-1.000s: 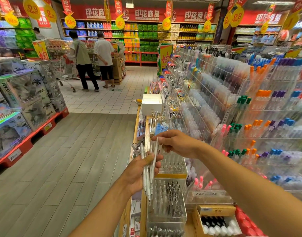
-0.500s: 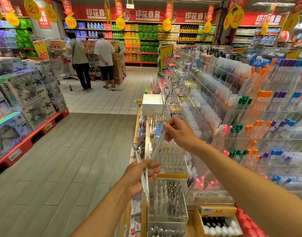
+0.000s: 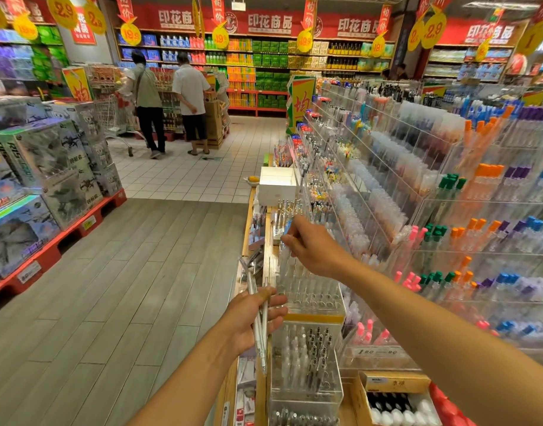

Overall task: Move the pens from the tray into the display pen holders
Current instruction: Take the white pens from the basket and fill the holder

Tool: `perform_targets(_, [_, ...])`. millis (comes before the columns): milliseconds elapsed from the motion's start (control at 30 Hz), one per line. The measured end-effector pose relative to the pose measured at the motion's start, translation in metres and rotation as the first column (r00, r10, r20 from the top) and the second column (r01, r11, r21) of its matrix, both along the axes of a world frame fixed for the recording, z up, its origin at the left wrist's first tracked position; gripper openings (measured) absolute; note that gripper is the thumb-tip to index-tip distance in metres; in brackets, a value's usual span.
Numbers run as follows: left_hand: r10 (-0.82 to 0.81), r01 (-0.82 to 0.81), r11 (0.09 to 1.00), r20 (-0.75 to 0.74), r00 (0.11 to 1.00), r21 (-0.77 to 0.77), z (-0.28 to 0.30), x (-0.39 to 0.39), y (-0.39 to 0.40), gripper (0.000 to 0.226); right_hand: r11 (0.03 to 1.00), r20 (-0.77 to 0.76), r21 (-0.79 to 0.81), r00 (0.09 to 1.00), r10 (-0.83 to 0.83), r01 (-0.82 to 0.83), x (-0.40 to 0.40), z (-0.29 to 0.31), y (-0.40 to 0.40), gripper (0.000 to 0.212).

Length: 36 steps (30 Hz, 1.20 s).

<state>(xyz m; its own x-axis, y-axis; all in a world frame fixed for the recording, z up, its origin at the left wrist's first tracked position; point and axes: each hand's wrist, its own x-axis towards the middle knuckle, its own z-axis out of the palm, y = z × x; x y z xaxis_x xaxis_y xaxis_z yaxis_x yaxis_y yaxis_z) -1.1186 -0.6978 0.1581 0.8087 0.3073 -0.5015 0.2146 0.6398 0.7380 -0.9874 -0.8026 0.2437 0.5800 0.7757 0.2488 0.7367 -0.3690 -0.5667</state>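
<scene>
A single clear pen (image 3: pixel 283 260) hangs tip-down over the clear display pen holder (image 3: pixel 310 290), pinched at its upper end by the fingertips of the right hand (image 3: pixel 313 245); whether its tip has entered a slot cannot be told. Just below and to the left, the left hand (image 3: pixel 253 318) grips a small bundle of white pens (image 3: pixel 259 321), fingers and thumb curled round the shafts, which fan out above the fist and point down past it. The holder stands at the near end of the shelf, on a yellow-edged block, with a second clear holder (image 3: pixel 305 361) of dark and pale pens directly beneath it and a third at the bottom edge of the view. To the right, at the shelf's near corner, an open cardboard box (image 3: pixel 393 385) carries black-and-white capped items. Tiered acrylic racks (image 3: pixel 448 210) of capped markers in orange, green, blue, purple and pink rise along the right side. A white box (image 3: pixel 277 184) sits farther along the shelf's front edge. Across the grey plank floor (image 3: pixel 125 302), boxed toys (image 3: pixel 42 167) are stacked on red pallets, and two shoppers (image 3: pixel 168 103) stand with a trolley by the far shelves.
</scene>
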Motion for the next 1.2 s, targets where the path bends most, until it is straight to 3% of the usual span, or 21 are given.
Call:
perform_targets(267, [0.009,-0.009,0.999,-0.007,1.000,-0.033,-0.001,0.002,0.006,0.015,0.998,0.036,-0.062,0.999,0.023,-0.021,0.006,-0.001,0.005,0.017])
perform_targets(567, [0.000,-0.001,0.999,-0.020,1.000,-0.050,-0.003,0.004,0.009,0.017,0.989,0.258,-0.144,0.964,0.065,-0.028,0.013,-0.016,0.007,0.021])
perform_targets(900, [-0.020,0.019,1.000,-0.017,1.000,-0.019,-0.001,0.005,0.006,0.017,0.983,0.310,-0.180,0.950,0.027,0.030,0.012,-0.022,0.013,0.026])
perform_targets(1067, [-0.044,0.045,0.998,0.055,0.998,-0.032,0.003,0.006,-0.001,0.015,0.988,0.313,-0.140,0.950,-0.013,0.060,0.007,-0.023,0.001,0.030])
perform_targets(1200, [-0.104,0.110,0.994,0.153,0.983,-0.030,0.009,0.007,-0.012,0.027,0.998,0.267,0.020,0.962,-0.060,0.056,0.005,-0.028,-0.021,0.019])
